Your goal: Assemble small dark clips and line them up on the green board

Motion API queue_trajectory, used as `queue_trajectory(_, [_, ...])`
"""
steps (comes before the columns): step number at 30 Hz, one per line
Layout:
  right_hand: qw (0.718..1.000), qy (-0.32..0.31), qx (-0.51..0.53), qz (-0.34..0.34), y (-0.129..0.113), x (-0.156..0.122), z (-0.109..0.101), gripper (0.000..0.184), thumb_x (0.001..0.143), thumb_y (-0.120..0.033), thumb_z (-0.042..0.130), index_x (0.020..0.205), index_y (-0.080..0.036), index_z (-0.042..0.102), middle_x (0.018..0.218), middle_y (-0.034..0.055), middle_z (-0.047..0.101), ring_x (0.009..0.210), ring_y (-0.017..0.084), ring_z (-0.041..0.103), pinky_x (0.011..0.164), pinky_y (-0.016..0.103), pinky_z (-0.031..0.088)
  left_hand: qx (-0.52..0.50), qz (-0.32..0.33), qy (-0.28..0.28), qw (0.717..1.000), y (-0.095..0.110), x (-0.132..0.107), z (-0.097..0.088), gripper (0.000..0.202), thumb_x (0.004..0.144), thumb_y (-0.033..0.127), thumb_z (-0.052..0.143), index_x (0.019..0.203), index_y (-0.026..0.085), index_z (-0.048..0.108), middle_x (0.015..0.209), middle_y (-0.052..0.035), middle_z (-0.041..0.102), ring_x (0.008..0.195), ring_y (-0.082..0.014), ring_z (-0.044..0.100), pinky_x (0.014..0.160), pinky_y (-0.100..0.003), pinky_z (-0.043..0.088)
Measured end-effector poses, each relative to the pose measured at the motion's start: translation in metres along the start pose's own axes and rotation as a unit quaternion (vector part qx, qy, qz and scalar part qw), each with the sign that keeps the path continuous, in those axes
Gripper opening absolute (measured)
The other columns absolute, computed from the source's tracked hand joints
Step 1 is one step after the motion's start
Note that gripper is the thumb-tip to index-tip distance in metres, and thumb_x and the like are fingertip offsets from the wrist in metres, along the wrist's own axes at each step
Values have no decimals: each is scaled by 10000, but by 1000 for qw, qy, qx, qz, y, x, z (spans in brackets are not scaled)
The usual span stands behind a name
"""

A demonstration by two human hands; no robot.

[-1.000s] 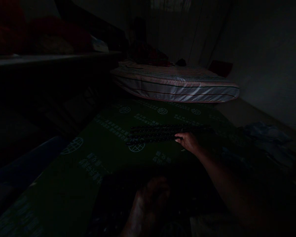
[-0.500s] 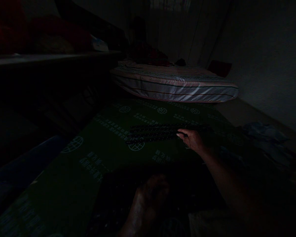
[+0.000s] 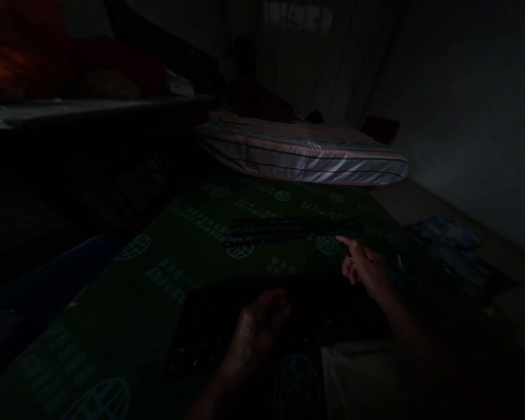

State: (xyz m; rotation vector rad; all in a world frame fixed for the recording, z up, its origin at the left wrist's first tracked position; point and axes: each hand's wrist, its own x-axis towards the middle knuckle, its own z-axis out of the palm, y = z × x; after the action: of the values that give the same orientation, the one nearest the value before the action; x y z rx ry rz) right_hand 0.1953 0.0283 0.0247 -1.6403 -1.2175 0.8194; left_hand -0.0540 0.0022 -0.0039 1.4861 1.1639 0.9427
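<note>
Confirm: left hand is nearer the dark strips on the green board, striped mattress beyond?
Wrong hand: in the head view, the right hand is nearer the dark strips. They do lie on the green board, striped mattress beyond.

Passage over green surface [image 3: 144, 326], mattress [image 3: 306, 160] barring far end
</note>
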Motion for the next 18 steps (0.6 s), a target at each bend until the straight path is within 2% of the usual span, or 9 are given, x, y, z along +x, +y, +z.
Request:
queue_trajectory(4, [999,29,8,17,8,-25,-5,632,793,-635,390,1102,-125,598,453,-32,529,304,70,415,329,185,316,3,4,-2,1000,1,1,1,208,719,258,601,903,170,640,892,-54,723,850,-212,674,743,-298,542])
queue_trajectory(9, [999,41,25,15,13,-48,-7,441,765,-585,498,906,-174,577,455,-46,543,292,72,426,312,178,309,-18,5,1,1000,0,2,3,247,718,263,617,945,164,620,869,-52,726,834,-209,677,727,-291,536])
queue_trajectory(13, [999,30,31,20,13,-61,-6,361,736,-546,564,778,-189,535,464,-43,561,299,70,439,314,172,318,-30,10,5,999,2,2,3,217,706,251,626,905,166,628,843,-47,729,813,-209,680,718,-292,535])
queue_trajectory(18, [999,-3,41,29,7,-72,-4,351,674,-518,635,694,-174,570,473,-24,567,307,67,433,317,182,327,-86,-7,11,996,1,3,3,242,693,272,651,903,157,618,822,-58,736,816,-223,682,740,-314,532])
